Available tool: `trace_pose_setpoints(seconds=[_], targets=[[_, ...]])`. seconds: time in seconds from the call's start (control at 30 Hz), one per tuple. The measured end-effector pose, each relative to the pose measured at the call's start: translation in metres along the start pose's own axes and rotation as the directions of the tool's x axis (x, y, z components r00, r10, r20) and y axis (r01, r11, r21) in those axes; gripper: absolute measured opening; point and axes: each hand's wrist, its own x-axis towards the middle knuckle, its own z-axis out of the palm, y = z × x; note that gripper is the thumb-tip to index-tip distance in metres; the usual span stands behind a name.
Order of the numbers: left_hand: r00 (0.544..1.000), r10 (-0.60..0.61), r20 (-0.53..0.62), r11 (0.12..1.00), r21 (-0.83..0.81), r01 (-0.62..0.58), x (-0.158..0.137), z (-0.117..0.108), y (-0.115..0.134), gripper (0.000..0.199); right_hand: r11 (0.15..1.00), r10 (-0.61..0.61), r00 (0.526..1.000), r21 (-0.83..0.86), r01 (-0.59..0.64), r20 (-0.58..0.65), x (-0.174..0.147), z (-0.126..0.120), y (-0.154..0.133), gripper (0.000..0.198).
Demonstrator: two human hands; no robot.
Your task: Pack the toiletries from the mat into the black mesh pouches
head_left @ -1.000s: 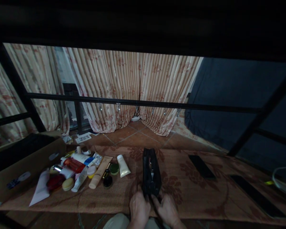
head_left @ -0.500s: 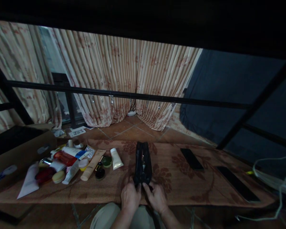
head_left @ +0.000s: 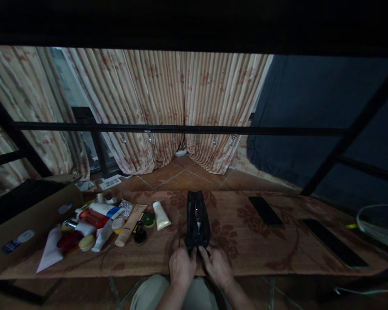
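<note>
A black zippered pouch (head_left: 198, 215) stands on the cloth-covered table in front of me, its long side pointing away. Its top is parted along the middle, and something small and light shows in the gap. My left hand (head_left: 183, 263) is closed on the left side of the pouch's near end. Against the right side of that end, my right hand (head_left: 217, 263) pinches the material with thumb and fingers. The fingertips are partly hidden, so I cannot make out any zip pull.
Left of the pouch lie a cream tube (head_left: 162, 216), a green-lidded jar (head_left: 148, 220), a dark round bottle (head_left: 140, 234) and a heap of cosmetics. A cardboard box (head_left: 35, 228) stands far left. Two dark flat slabs (head_left: 265, 211) lie right. A black bar (head_left: 194, 128) crosses ahead.
My view has tilted and shifted slightly, so everything sits a little differently in the picture. Both hands stay at the pouch's near end, with no clear movement against it.
</note>
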Motion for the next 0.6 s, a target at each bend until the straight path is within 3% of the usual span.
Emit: trace_pose_setpoints(seconds=[0.3,0.6], targets=[[1.0,-0.001,-0.008,1.0,-0.008,0.001,-0.0008,0.0029,-0.0027,0.042,1.0,-0.009,1.0,0.024,0.009,0.021,-0.001,0.0024,0.0012,0.055],[1.0,0.003,-0.026,0.996,-0.094,-0.006,-0.0007,0.0062,-0.0057,0.036,0.991,-0.019,0.999,0.133,0.014,0.034,-0.0007,0.0034,0.0039,0.048]])
